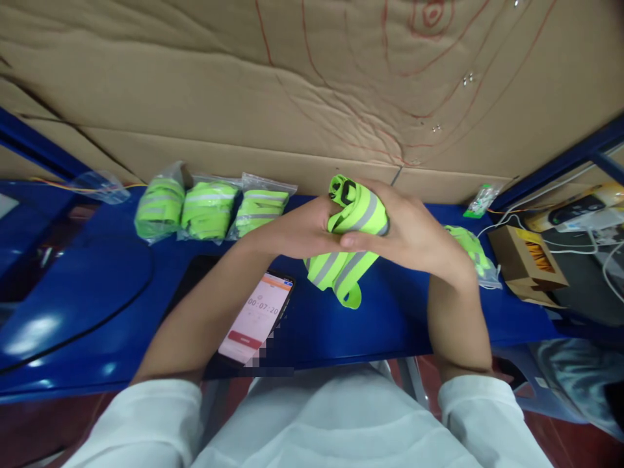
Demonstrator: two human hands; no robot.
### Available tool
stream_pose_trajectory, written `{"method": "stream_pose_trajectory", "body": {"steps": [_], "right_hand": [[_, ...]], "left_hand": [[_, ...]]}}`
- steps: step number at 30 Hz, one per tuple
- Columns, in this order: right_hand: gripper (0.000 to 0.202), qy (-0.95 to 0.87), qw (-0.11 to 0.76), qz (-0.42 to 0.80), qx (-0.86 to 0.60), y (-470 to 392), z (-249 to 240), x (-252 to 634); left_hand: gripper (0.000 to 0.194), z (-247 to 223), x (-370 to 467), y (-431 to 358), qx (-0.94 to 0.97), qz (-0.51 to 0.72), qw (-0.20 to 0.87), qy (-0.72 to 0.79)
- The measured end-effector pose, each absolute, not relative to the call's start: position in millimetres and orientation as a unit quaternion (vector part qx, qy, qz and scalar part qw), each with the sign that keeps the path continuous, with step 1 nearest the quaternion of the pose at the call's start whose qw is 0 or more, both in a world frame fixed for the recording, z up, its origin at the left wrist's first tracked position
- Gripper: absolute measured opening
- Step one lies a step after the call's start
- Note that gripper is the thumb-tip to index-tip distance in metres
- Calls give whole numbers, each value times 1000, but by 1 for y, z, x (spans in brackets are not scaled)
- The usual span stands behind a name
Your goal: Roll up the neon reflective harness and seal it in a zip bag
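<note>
A neon-yellow reflective strap bundle [363,211] with grey stripes and a black buckle is held up between my two hands above the blue table. My left hand [307,227] grips its left side, the fingers partly hidden behind it. On the other side, my right hand [402,224] wraps round the bundle, thumb across its front. Loose strap loops [341,276] hang below the hands. Several similar bundles in clear bags stand to the left, among them a left bag [158,207], a middle bag [209,209] and a right bag [260,209].
A phone [256,318] showing a timer lies on the blue table [385,325] beside my left forearm. At the right are another bagged bundle [470,250], an open cardboard box [529,266] and white cables. Behind stands a cardboard panel [195,84] with red lines.
</note>
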State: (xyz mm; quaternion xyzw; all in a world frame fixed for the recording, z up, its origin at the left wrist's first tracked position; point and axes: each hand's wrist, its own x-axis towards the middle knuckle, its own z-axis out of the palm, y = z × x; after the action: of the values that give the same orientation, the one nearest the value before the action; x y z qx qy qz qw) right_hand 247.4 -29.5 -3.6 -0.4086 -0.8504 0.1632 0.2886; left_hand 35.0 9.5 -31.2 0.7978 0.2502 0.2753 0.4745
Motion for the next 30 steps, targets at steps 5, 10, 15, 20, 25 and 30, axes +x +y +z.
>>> {"method": "stream_pose_trajectory", "body": {"steps": [5,10,15,20,25,30], "right_hand": [[55,-833,323,119,-434,-15,-13,248],[45,-799,358,99,-473,-11,-8,261],[44,-768,382,105,-503,-10,-2,278],[41,-733,405,111,-534,-8,1,284],[41,-706,423,148,-548,-11,6,290],[48,-693,399,284,-530,-12,7,304]], "left_hand": [[38,-35,37,12,758,247,521,306],[40,-36,40,15,740,302,507,323],[52,-47,42,26,764,377,435,291],[55,-56,45,28,787,426,326,306],[48,-52,41,27,721,439,419,334],[44,-46,27,32,720,238,585,288]]}}
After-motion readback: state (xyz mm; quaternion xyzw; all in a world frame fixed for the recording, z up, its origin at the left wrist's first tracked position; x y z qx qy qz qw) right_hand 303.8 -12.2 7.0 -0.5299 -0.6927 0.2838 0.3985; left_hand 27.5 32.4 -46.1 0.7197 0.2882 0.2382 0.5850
